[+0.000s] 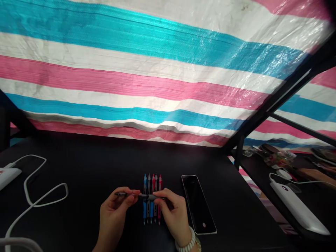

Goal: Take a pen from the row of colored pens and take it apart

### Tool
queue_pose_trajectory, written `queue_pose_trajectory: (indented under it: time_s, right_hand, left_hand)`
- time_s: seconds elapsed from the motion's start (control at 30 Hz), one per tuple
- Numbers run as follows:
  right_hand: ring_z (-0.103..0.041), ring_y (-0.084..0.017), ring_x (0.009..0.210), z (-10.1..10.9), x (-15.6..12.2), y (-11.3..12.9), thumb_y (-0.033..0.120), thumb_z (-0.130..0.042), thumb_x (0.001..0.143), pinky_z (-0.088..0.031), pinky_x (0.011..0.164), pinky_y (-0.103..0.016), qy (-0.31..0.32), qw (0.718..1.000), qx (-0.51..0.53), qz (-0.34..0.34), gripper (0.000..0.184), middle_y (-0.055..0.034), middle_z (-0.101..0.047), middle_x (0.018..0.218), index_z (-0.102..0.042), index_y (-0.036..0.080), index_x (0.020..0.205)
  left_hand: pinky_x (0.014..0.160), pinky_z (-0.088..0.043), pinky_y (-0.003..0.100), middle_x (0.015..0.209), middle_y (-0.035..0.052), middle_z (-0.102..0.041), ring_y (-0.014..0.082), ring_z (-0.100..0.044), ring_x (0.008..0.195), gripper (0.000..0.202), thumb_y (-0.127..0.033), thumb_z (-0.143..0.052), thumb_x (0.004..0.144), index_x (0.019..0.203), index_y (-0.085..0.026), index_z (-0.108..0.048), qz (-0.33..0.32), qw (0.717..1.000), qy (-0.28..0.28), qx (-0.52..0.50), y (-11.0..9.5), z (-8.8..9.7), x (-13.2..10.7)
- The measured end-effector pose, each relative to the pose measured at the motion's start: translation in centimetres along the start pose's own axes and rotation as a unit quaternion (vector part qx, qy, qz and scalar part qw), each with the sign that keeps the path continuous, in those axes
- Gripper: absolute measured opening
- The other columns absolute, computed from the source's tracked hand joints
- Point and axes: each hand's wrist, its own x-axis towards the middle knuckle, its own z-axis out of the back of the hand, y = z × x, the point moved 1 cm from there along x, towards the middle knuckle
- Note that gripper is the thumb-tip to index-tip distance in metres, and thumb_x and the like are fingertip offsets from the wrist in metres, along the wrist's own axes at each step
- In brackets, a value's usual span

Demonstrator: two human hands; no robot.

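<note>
Both my hands hold one dark pen [143,196] level above the black table. My left hand [115,208] pinches its left part between thumb and fingers. My right hand [172,210] grips the grey section near the other end. Beneath the held pen lies a row of several click pens [152,185], side by side, with blue, grey and red barrels and their tips towards me. The held pen and my right fingers cover part of the row. A white beaded bracelet [187,245] is on my right wrist.
Right of my right hand lies a smartphone [199,204], screen dark. On the left, a white cable [34,204] runs from a white device [9,176]. Behind the black table [86,157] hangs a striped plastic sheet [131,63]. A side shelf holds a white power bank [299,210].
</note>
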Motion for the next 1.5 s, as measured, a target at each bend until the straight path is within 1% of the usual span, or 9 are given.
queue_pose_trajectory:
  time_s: [0.2, 0.33, 0.43, 0.53, 0.8, 1.03, 1.23, 1.4, 1.5]
  right_hand:
    - [-0.063, -0.017, 0.076, 0.0, -0.1, 0.5, 0.018, -0.059, 0.091, -0.051, 0.069, -0.028, -0.017, 0.993, -0.024, 0.112, 0.014, -0.0044, -0.069, 0.084, -0.07, 0.023, 0.097]
    - [-0.057, -0.015, 0.059, 0.3, 0.1, 0.3, 0.04, -0.061, 0.09, -0.046, 0.056, -0.025, 0.017, 0.999, 0.041, 0.003, 0.028, -0.0036, -0.067, 0.078, -0.065, 0.02, 0.11]
    - [-0.054, -0.013, 0.053, 0.4, 0.2, -0.2, 0.048, -0.044, 0.098, -0.041, 0.051, -0.023, 0.046, 0.992, 0.09, -0.076, 0.041, -0.0031, -0.063, 0.062, -0.068, 0.016, 0.085]
    - [-0.051, -0.011, 0.048, 0.3, 0.3, -0.6, 0.048, -0.05, 0.095, -0.038, 0.048, -0.022, 0.047, 0.987, 0.097, -0.115, 0.044, -0.0022, -0.061, 0.055, -0.064, 0.016, 0.069]
    - [-0.051, -0.011, 0.046, 0.3, 0.4, -0.6, 0.042, -0.056, 0.092, -0.039, 0.046, -0.021, 0.049, 0.987, 0.097, -0.122, 0.036, -0.0033, -0.067, 0.057, -0.069, 0.016, 0.07]
    - [-0.064, -0.018, 0.061, 0.4, 0.1, -0.3, 0.026, -0.064, 0.086, -0.05, 0.058, -0.026, -0.005, 0.999, 0.016, -0.049, 0.013, -0.004, -0.072, 0.07, -0.076, 0.021, 0.086]
    - [-0.056, -0.012, 0.049, 0.2, 0.0, -0.5, 0.043, -0.065, 0.086, -0.045, 0.047, -0.023, 0.043, 0.987, 0.116, -0.107, 0.032, -0.0071, -0.073, 0.076, -0.069, 0.018, 0.106]
    - [-0.049, -0.009, 0.046, -0.3, -0.2, -0.6, 0.051, -0.05, 0.094, -0.035, 0.042, -0.02, 0.03, 0.976, 0.157, -0.146, 0.045, -0.0054, -0.064, 0.06, -0.062, 0.014, 0.071]
    - [-0.05, -0.01, 0.049, -0.2, -0.3, -0.8, 0.046, -0.063, 0.087, -0.037, 0.045, -0.02, 0.01, 0.98, 0.127, -0.15, 0.032, -0.0046, -0.066, 0.065, -0.066, 0.015, 0.08]
  left_hand:
    - [0.077, -0.057, 0.022, 0.083, 0.0036, -0.076, 0.0166, -0.071, 0.085, 0.026, -0.025, -0.083, 0.068, 0.086, -0.018, -0.065, 0.039, 0.997, 0.003, -0.072, 0.4, -0.2, 0.3]
    - [0.081, -0.057, 0.026, 0.092, 0.0028, -0.075, 0.0179, -0.071, 0.092, 0.022, -0.028, -0.076, 0.077, 0.092, -0.021, -0.062, 0.007, 0.999, -0.001, -0.039, 0.2, -0.3, -0.2]
    - [0.082, -0.058, 0.032, 0.095, 0.0041, -0.074, 0.0222, -0.07, 0.096, 0.019, -0.029, -0.073, 0.079, 0.093, -0.022, -0.062, -0.019, 1.0, 0.003, 0.023, 0.0, -0.2, -0.6]
    - [0.084, -0.059, 0.035, 0.094, 0.0036, -0.074, 0.0243, -0.07, 0.098, 0.016, -0.028, -0.072, 0.079, 0.091, -0.022, -0.063, -0.054, 0.996, 0.008, 0.064, -0.1, -0.1, -0.8]
    - [0.083, -0.059, 0.032, 0.086, 0.0011, -0.076, 0.0213, -0.072, 0.089, 0.013, -0.026, -0.073, 0.078, 0.085, -0.022, -0.064, -0.071, 0.996, -0.015, 0.055, 0.0, 0.0, -1.1]
    - [0.085, -0.058, 0.031, 0.087, 0.0002, -0.074, 0.0194, -0.072, 0.088, 0.013, -0.024, -0.074, 0.078, 0.087, -0.021, -0.064, -0.069, 0.997, -0.011, 0.033, 0.1, 0.2, -0.6]
    - [0.084, -0.056, 0.026, 0.092, -0.0002, -0.073, 0.0173, -0.069, 0.093, 0.014, -0.028, -0.07, 0.082, 0.093, -0.023, -0.062, -0.07, 0.997, -0.001, 0.013, 0.0, 0.2, -0.7]
    - [0.084, -0.056, 0.027, 0.094, 0.0018, -0.073, 0.0188, -0.068, 0.095, 0.02, -0.028, -0.072, 0.081, 0.098, -0.023, -0.063, -0.037, 0.999, 0.0, 0.029, 0.2, 0.3, -0.8]
    - [0.084, -0.055, 0.025, 0.094, 0.0007, -0.072, 0.0181, -0.067, 0.096, 0.019, -0.029, -0.073, 0.08, 0.095, -0.023, -0.063, -0.033, 0.999, -0.008, 0.024, 0.3, 0.2, -0.8]
